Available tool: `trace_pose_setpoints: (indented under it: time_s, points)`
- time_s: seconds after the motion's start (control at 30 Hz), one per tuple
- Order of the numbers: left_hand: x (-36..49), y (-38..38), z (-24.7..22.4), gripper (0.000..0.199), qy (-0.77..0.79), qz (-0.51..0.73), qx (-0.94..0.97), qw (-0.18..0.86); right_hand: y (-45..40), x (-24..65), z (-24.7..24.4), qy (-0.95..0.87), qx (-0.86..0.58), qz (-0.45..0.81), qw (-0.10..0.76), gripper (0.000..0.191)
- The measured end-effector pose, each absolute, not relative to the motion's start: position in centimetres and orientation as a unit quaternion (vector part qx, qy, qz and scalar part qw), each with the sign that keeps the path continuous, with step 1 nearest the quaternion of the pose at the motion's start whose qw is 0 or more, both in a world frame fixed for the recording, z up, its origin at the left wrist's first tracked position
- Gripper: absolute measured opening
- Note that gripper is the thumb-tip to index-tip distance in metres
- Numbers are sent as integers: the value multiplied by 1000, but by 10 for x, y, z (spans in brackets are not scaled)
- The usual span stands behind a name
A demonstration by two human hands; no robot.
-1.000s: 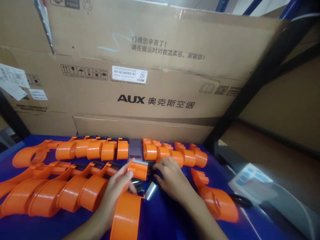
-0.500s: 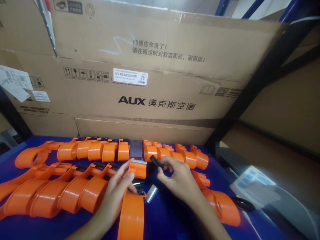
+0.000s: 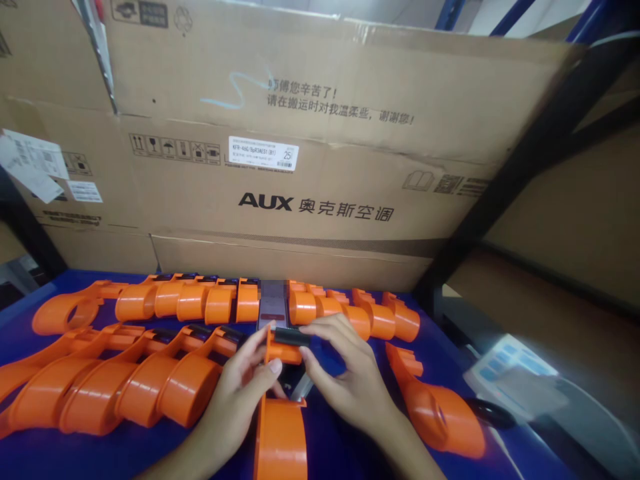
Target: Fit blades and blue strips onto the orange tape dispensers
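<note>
My left hand grips the upper end of an orange plastic tape dispenser, thumb on its near side. The dispenser's wide band hangs down toward me. On its top end lies a short black ridged piece. My right hand has its index finger and thumb at the right end of that black piece, pressing it against the orange end; the other fingers are curled. A silver metal strip shows just below, between my hands.
Several more orange dispensers stand in two rows at the left, some with black pieces. Others are at the back right. Another dispenser lies at right beside a black ring. A large cardboard box walls the back of the blue table.
My right hand has brought the black piece leftward and down onto the dispenser's top end, covering the silver edge there. The dispenser has shifted slightly right.
</note>
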State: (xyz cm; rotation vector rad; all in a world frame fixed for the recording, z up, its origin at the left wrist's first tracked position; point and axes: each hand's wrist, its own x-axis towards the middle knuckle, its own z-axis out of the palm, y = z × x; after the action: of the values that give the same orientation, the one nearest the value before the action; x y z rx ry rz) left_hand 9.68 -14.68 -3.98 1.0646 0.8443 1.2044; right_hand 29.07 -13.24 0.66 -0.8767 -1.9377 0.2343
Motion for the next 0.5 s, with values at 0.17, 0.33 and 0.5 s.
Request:
trace_pose_setpoints:
  time_s: [0.17,0.33,0.5]
  points:
    - [97,-146,-39,67,362,521,464,619,-132,291,5,-799,-360,109,469,25]
    - [95,-144,-39,66,368,514,461,623,-131,290,4,-793,-379,154,452,23]
    - [91,-141,-40,68,380,518,436,630,-127,294,3,-769,-414,178,453,22]
